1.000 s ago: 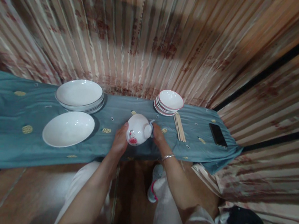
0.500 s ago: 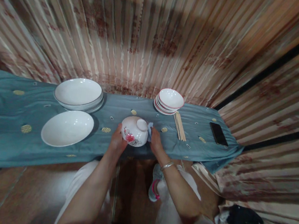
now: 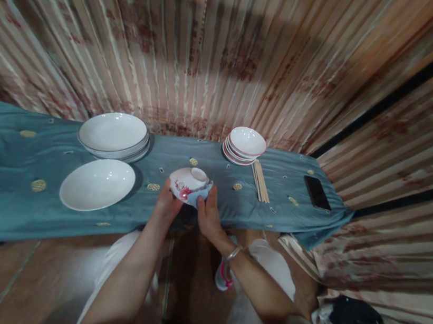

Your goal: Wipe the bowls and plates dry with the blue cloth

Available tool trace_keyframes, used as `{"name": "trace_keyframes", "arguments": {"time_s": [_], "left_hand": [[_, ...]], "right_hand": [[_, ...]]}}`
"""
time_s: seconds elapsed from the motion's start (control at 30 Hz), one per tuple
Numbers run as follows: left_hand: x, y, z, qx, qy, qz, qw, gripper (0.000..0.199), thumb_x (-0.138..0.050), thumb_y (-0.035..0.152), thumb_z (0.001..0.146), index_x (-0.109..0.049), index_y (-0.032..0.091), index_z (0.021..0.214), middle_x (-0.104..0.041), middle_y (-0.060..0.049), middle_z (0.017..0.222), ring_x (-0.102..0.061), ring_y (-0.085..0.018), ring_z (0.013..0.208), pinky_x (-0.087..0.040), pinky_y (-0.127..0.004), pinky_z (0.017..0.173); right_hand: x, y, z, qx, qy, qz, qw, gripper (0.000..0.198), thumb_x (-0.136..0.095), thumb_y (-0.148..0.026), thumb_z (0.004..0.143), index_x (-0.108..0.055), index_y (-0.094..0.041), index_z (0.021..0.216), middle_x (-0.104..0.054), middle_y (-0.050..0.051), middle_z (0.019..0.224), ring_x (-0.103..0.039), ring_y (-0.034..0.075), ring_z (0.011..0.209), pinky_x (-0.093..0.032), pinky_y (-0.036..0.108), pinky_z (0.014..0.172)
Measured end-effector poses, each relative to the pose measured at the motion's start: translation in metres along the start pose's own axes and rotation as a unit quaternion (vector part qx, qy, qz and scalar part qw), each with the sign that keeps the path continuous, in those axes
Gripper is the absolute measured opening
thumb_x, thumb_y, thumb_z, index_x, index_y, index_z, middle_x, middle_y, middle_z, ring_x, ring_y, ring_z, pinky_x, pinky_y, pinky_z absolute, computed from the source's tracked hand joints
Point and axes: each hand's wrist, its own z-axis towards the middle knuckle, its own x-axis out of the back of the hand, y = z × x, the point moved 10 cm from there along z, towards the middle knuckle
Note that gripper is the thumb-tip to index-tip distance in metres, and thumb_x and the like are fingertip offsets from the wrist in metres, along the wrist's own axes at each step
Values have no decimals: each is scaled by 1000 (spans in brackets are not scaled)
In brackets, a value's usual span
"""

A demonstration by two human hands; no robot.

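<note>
A white bowl with red flowers [image 3: 184, 180] is held tilted with its foot up, above the near edge of the cloth-covered table. My left hand [image 3: 168, 202] grips the bowl's left side, fingers closed on the rim. My right hand [image 3: 210, 211] is closed on a light blue cloth [image 3: 199, 195], pressed against the bowl's right front side. The bowl's inside faces away from me and is hidden.
A stack of large white plates [image 3: 114, 133] and a single white dish [image 3: 97, 185] stand on the left. At the right are stacked small bowls [image 3: 247, 142], wooden chopsticks [image 3: 260, 181] and a black phone [image 3: 317, 192] on the teal tablecloth [image 3: 186, 150]. A curtain [image 3: 213, 66] hangs behind.
My right hand has brought the blue cloth from the bowl's right edge round onto its front. The bowl has shifted slightly left and tilted differently; my left hand still holds it.
</note>
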Motion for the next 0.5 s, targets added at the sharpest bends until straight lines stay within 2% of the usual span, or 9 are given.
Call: {"name": "trace_keyframes", "arguments": {"time_s": [0.23,0.37,0.5], "left_hand": [[-1,3,-6,5,16,-8,1000,42,-28,28,102,-63,12,119,-76,-11,94,-68,-21,107,-52,-36,98],[-5,4,-9,8,-5,-6,1000,41,-32,30,101,-65,14,120,-76,-11,94,-71,-22,99,-55,-34,92],[-6,0,-12,27,0,-26,999,41,-30,30,102,-67,12,111,-75,-10,89,-71,-20,101,-54,-30,93]], "right_hand": [[6,-36,-7,118,-19,-72,990,67,-36,-32,100,-9,-7,156,-14,25,162,-11,29,153,-28,53,120],[5,-53,-7,196,-28,-113,974,64,-38,-28,99,-14,-5,155,-12,26,162,-5,31,153,-28,55,119],[2,-63,-4,238,-40,-150,959,59,-41,-23,98,-25,-7,153,-20,24,161,-7,32,153,-29,59,118]]}}
